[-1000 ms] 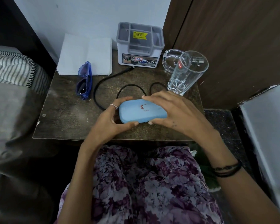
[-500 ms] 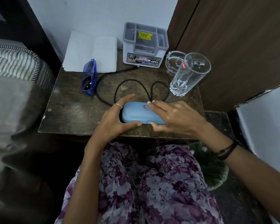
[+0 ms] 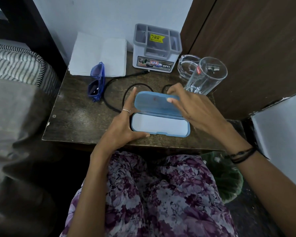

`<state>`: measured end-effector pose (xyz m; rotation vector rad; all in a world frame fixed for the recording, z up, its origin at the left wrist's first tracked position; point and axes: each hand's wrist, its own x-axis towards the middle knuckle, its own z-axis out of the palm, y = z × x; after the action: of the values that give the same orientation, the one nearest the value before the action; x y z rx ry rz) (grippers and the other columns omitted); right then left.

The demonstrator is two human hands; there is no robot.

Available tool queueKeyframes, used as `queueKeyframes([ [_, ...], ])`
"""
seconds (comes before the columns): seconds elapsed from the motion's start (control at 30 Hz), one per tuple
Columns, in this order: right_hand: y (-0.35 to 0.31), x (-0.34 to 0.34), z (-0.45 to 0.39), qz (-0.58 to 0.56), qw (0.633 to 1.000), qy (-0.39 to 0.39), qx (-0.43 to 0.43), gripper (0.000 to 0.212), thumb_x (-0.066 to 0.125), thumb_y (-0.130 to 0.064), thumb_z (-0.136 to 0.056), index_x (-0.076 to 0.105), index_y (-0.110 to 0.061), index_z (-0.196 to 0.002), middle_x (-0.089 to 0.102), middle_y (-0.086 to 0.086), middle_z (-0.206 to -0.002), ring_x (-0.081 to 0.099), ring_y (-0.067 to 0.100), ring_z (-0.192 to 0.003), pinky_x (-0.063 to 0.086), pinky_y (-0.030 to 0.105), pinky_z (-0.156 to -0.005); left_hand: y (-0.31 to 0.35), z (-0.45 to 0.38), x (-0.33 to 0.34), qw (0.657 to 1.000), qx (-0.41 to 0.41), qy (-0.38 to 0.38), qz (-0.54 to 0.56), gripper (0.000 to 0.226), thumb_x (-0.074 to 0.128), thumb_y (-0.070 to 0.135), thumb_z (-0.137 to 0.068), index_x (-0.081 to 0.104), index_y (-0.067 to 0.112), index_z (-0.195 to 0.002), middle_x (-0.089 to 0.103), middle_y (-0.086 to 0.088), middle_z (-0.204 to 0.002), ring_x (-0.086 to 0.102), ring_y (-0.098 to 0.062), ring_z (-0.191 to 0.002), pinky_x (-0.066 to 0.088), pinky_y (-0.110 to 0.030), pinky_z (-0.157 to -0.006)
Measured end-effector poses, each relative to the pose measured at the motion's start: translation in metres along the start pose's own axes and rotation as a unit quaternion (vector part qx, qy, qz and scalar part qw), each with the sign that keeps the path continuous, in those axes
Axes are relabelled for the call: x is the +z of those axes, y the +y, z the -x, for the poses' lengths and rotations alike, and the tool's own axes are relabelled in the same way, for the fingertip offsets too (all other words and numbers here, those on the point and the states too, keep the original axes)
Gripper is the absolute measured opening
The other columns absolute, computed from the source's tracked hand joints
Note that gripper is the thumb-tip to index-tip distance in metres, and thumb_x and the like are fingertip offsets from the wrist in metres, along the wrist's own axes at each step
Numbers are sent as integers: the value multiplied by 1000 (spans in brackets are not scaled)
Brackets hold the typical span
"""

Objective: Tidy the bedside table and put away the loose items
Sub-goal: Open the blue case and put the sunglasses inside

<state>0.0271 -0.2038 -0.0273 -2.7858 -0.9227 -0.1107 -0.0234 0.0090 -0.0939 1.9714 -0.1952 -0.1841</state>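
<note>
Two hands grip glasses case | lid raised | long axis left-right

A single head-worn, wide-angle camera looks steeply down and forward from close above the bedside table, facing the wall; frame edges appear bent, probably lens distortion.

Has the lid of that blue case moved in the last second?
Yes. The lid has swung up and back toward the grey organiser, while the tray stays flat on the table. The right hand lifts it.
</note>
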Motion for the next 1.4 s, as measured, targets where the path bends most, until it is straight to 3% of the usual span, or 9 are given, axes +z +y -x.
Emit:
queueKeyframes([
  [0.13,-6,9,-13,-45,997,34,52,18,39,-27,-101,50,-12,-100,62,2,-97,56,23,-67,45,34,-57,0,-1,-2,1000,2,4,3,116,84,14,-63,7,47,-144,50,34,-110,50,18,-99,37,2,-79],
  [0.3,-11,0,-28,-89,992,36,84,16,54,-25,-94,64,-13,-95,61,0,-102,59,17,-88,51,40,-75,0,-2,-2,1000,-15,9,9,114,84,14,-63,10,42,-146,51,32,-104,53,8,-94,37,2,-80],
  [0.53,-75,3,-86,-188,976,82,74,19,60,-25,-87,72,-11,-86,70,6,-87,64,24,-82,51,41,-74,6,-2,-2,1000,-22,17,3,106,83,16,-65,8,61,-125,49,29,-103,50,-2,-98,40,-3,-73],
  [0.67,-103,31,-136,-268,947,8,178,18,64,-12,-80,64,-7,-63,66,6,-63,67,33,-73,56,43,-72,5,-2,0,999,-26,21,9,88,83,16,-66,23,44,-123,45,31,-100,50,-7,-102,43,-24,-78],
  [0.8,-112,48,-160,-284,930,-8,233,33,60,-8,-83,40,-15,-57,62,8,-75,62,30,-75,51,34,-65,-2,-4,1,999,-34,15,12,72,79,15,-69,37,28,-126,47,26,-98,51,-6,-99,40,-5,-70],
  [0.9,-112,59,-165,-272,929,-33,249,30,61,-15,-86,42,-12,-64,59,6,-83,57,23,-76,45,29,-64,-8,-6,2,999,-42,2,-4,60,75,17,-71,46,17,-123,49,14,-100,51,-9,-96,38,1,-66],
  [1.13,-111,42,-155,-447,837,-20,315,16,69,-8,-77,61,6,-77,70,21,-73,71,31,-64,59,47,-72,-4,-4,-2,999,-16,9,29,79,79,16,-68,26,60,-107,46,33,-101,51,15,-87,39,3,-72],
  [1.27,-107,-3,-112,-395,881,74,249,18,68,-17,-79,66,-8,-64,65,9,-57,69,30,-62,56,52,-70,-5,-5,-1,1000,6,14,23,90,83,14,-65,22,56,-116,48,31,-107,50,3,-98,40,-4,-75],
  [1.4,-83,-37,-46,-328,919,57,212,5,68,-23,-82,70,-19,-80,68,-5,-71,66,15,-72,54,46,-76,-6,-6,0,999,23,-2,29,88,83,17,-64,21,42,-122,51,24,-108,51,10,-90,41,-5,-74],
])
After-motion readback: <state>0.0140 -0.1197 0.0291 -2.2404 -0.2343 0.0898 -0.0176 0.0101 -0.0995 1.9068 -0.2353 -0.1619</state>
